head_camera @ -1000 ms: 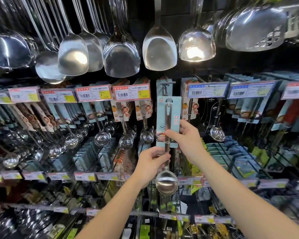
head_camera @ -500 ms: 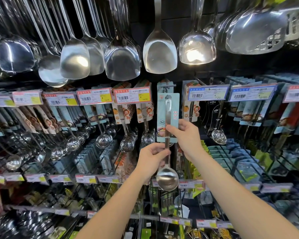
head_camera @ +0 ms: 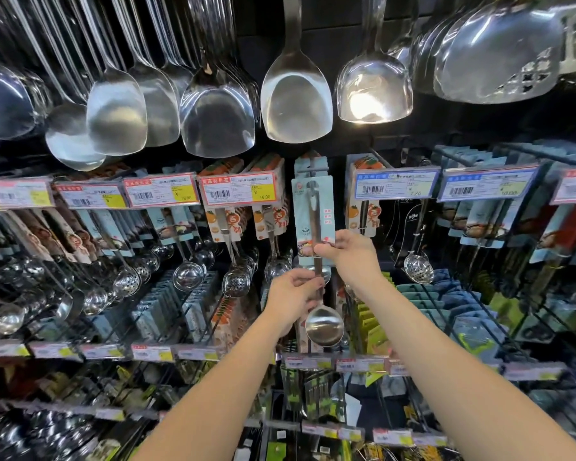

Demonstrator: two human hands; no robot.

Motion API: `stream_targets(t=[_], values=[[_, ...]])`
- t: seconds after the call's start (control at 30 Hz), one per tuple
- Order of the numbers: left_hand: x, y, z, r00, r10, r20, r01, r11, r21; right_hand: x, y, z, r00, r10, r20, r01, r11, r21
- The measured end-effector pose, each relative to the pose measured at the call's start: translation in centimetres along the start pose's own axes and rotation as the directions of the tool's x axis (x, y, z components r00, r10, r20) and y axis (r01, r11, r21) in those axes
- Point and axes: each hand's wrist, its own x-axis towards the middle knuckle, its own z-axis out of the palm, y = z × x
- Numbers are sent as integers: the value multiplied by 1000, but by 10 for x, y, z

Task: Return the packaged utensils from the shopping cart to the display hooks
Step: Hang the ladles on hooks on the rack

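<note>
Both hands are holding the packaged ladle [head_camera: 314, 224] upright: right hand [head_camera: 350, 257] is pinching its blue card, left hand [head_camera: 291, 296] is gripping the handle above the bowl.

I read "16.00" on the yellow patch of the left red-framed price tag [head_camera: 162, 194] and again on the right red-framed price tag [head_camera: 238, 192]. The first blue-framed price tag [head_camera: 394, 184] seems to say "7.20". Small print on my carded ladle [head_camera: 325, 207] is too blurred to read.
</note>
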Motion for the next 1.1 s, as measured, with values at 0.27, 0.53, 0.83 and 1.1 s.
stream_targets(t=[0.27,0.53,0.83,1.1], values=[[41,15,3,992,-81,-95,93,987,134,48,3,7,999,23,-48,-32,983,-179],[50,11,-2,988,-69,-135,118,910,397,66,27,16,991,116,72,-113,992,-53],[7,-6,-16,995,103,13,-87,752,653,13,47,3,982,179,-62,-189,943,-273],[-46,8,4,925,181,335,-377,317,870,-80,22,-51,982,72,-174,-178,662,-729]])
